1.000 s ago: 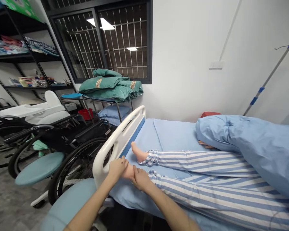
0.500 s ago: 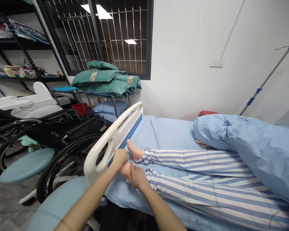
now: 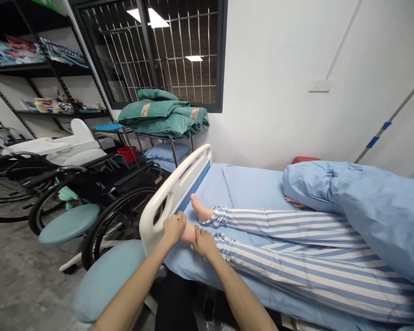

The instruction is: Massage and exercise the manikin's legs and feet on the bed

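Observation:
My left hand [image 3: 174, 227] is wrapped over the toe end of a near foot [image 3: 188, 233] that belongs to a person lying on the bed. My right hand [image 3: 204, 242] grips the same leg at the ankle, just below the trouser cuff. Both hands hide much of this foot. Beside it, the person's other foot [image 3: 200, 209] points up, bare and untouched. Blue-and-white striped trousers [image 3: 283, 266] cover both legs. A light blue quilt [image 3: 365, 197] lies over the upper body, with the person's fingers [image 3: 294, 202] showing at its edge.
A white footboard [image 3: 155, 207] stands left of my hands. Wheelchairs [image 3: 120, 211] and round blue-green stools [image 3: 106, 280] crowd the floor on the left. Folded green quilts [image 3: 165, 115] rest on a rack below the window. A pole [image 3: 376, 133] leans at the right.
The whole view has shifted, so the bed and hands appear slightly farther right. Both hands keep hold of the near foot and ankle; my left hand's wrist looks turned a little.

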{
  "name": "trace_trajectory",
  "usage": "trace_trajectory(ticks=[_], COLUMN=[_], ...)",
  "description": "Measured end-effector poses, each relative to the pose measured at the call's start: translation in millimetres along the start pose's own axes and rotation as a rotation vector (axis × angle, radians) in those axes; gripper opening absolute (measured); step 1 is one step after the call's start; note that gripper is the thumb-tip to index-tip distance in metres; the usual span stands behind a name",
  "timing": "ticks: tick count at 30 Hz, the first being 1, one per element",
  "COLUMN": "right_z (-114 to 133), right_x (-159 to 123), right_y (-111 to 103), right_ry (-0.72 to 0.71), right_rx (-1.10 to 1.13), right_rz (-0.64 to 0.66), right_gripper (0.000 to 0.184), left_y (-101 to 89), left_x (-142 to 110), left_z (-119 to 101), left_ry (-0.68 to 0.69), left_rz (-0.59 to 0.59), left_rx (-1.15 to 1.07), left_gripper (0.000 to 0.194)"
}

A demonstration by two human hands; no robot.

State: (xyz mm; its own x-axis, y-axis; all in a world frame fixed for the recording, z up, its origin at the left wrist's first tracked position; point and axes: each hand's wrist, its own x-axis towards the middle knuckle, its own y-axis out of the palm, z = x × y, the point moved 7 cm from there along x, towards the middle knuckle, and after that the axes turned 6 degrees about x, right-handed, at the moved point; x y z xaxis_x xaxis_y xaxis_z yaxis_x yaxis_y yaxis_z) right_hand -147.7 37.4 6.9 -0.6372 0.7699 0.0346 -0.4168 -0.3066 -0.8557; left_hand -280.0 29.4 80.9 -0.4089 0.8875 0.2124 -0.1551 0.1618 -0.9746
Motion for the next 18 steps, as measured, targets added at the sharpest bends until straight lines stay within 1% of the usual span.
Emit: trace_trajectory(ticks=[3,5,8,10,11,12,14,16,18], right_z=[-2.5,-3.3,-2.2,-1.6,-1.5,-1.6,-1.6,-1.5,-1.1], right_x=[2.6,3.4,3.5,3.8,4.0,4.2,4.2,3.6,2.5], right_y=[1.4,1.1,-1.2,-3.2,-4.0,-4.4,-4.3,-3.6,-2.4], right_ry=[0.005,0.014,0.024,0.037,0.045,0.052,0.058,0.054,0.042], right_rx=[-0.007,-0.008,0.006,0.018,0.022,0.023,0.017,0.011,0.011], right_rz=[0.000,0.000,0.011,0.020,0.024,0.028,0.030,0.019,0.005], right_gripper=[0.062,0.063,0.064,0.065,0.065,0.065,0.065,0.066,0.068], left_y=[-4.8,-3.2,6.4,11.0,11.1,9.2,3.3,0.7,2.7], left_x=[18.8,28.6,38.0,40.4,40.8,40.7,38.8,33.5,23.9], left_z=[-19.3,-33.0,-46.3,-50.1,-51.3,-51.8,-47.2,-33.2,-15.7], left_ry=[0.207,0.296,0.304,0.290,0.299,0.314,0.311,0.213,0.048], left_rz=[0.111,0.176,0.310,0.365,0.358,0.322,0.211,0.124,0.062], left_rx=[0.141,0.218,0.304,0.326,0.317,0.289,0.201,0.117,0.048], left_gripper=[0.044,0.043,0.035,0.034,0.036,0.037,0.041,0.044,0.046])
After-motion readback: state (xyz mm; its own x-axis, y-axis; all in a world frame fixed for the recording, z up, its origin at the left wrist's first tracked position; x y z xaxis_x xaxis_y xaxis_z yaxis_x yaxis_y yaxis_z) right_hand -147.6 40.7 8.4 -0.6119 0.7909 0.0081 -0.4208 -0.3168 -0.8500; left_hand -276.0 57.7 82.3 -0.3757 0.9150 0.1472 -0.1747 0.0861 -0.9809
